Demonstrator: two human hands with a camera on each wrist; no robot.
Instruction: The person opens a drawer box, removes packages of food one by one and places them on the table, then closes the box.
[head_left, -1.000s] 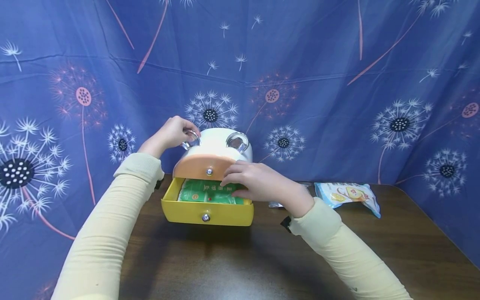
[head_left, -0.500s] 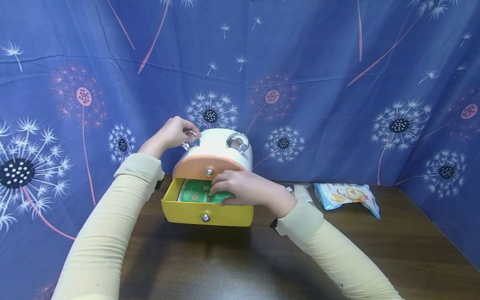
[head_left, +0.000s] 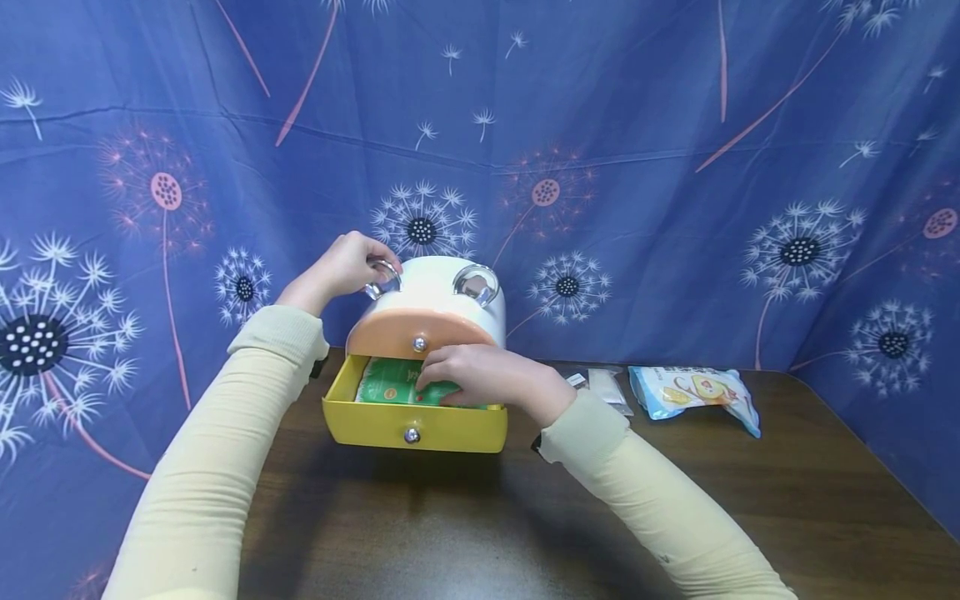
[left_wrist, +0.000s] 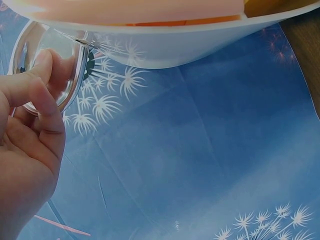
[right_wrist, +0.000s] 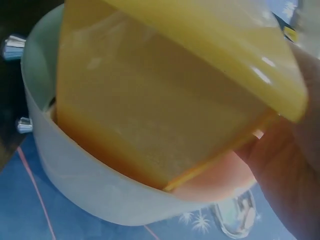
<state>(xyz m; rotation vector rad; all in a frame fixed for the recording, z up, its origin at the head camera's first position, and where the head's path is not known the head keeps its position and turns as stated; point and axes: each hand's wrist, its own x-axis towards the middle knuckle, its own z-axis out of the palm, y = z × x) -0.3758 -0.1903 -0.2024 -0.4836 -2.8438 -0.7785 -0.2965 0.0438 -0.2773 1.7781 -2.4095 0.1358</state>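
A small white cabinet with a rounded top carries two silver rings like ears. My left hand pinches the left silver ring between thumb and fingers. Under the closed orange drawer, a yellow drawer is pulled out, and a green printed packet lies in it. My right hand reaches over the drawer's right side, fingers bent down onto the packet and hiding its right part. In the right wrist view, the yellow drawer's underside fills the middle, with my hand beside it.
To the right lie a clear bag with white contents and a blue-and-white snack bag, on the brown wooden table. A blue dandelion-print cloth hangs close behind the cabinet.
My right hand has moved left and slightly down over the green packet, covering more of it, and the clear bag shows more fully. My left hand and the cabinet stay in place.
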